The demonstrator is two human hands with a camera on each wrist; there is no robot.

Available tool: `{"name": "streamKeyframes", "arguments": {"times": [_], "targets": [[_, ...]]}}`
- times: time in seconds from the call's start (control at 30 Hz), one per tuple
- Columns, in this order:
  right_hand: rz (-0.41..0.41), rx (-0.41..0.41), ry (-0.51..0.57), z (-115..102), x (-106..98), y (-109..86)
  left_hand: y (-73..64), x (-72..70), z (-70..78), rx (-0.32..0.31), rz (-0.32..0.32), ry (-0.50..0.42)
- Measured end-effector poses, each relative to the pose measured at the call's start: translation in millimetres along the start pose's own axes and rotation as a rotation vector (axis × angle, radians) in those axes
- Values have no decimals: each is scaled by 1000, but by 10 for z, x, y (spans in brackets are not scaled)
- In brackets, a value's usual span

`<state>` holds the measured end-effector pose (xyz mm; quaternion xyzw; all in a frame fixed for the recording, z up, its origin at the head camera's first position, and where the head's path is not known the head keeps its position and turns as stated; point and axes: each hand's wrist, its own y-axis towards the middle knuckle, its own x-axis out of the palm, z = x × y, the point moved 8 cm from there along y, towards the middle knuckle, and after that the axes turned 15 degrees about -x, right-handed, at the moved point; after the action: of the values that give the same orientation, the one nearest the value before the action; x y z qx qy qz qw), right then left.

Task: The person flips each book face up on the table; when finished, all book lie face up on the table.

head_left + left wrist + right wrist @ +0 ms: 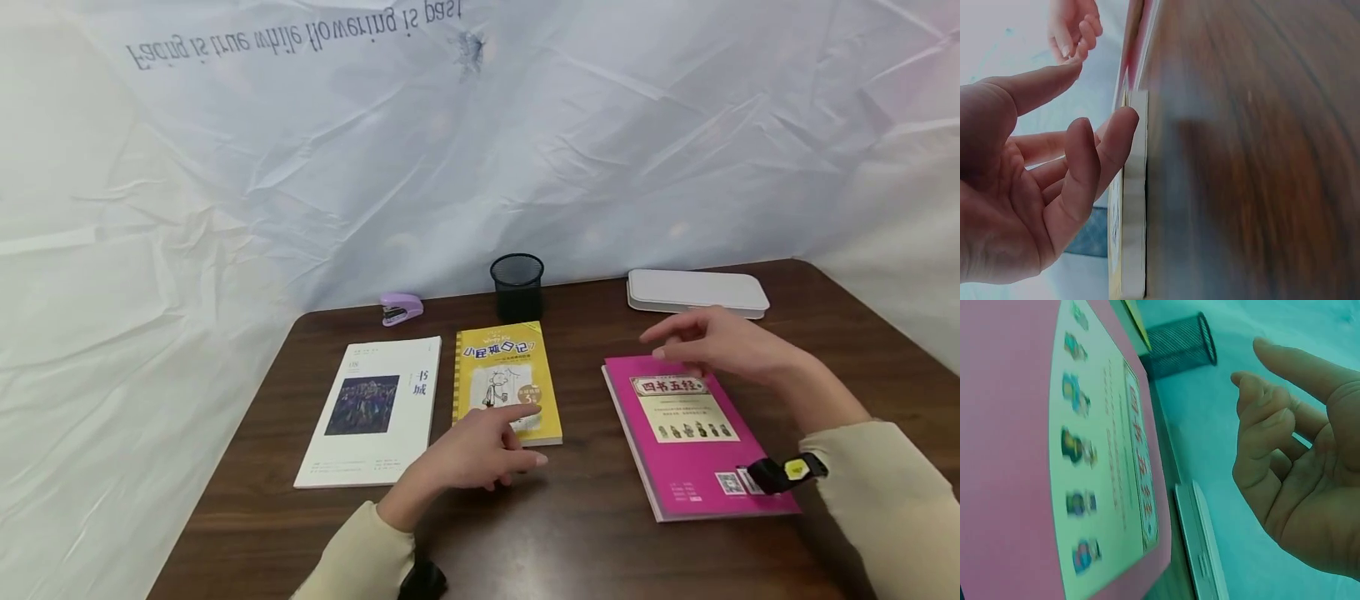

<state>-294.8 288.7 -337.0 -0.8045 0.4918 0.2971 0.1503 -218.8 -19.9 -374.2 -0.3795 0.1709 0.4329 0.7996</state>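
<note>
My left hand (480, 450) hovers at the near edge of a yellow book (506, 367), index finger pointing right over the cover. In the left wrist view its fingers (1122, 137) are loosely bent beside the page edges, holding nothing. Whether they touch the book, I cannot tell. Over the far end of a pink book (697, 467) is my right hand (720, 342), fingers relaxed and nothing in its grasp. The right wrist view shows that hand apart from the pink cover. A white book (382, 462) with a dark picture lies left of the yellow one.
Along the back of the dark wooden table (570, 517) stand a purple stapler (402, 308), a black mesh pen cup (517, 287) and a white flat case (697, 292). White cloth (450, 167) hangs behind the table.
</note>
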Motion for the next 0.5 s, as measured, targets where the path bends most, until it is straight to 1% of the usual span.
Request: {"name": "streamKeyframes", "arguments": {"times": [0.1,0.23,0.33,0.5], "targets": [[27,32,-4,95,-64,-54,0,62,35,6,-33,-9],[54,57,-45,235,-151,-137,19,154,85,15,-68,-1],[69,66,-45,344,-199,-193,37,232,164,43,-86,21],[64,93,-55,545,-219,-268,57,398,307,78,-143,30]]}}
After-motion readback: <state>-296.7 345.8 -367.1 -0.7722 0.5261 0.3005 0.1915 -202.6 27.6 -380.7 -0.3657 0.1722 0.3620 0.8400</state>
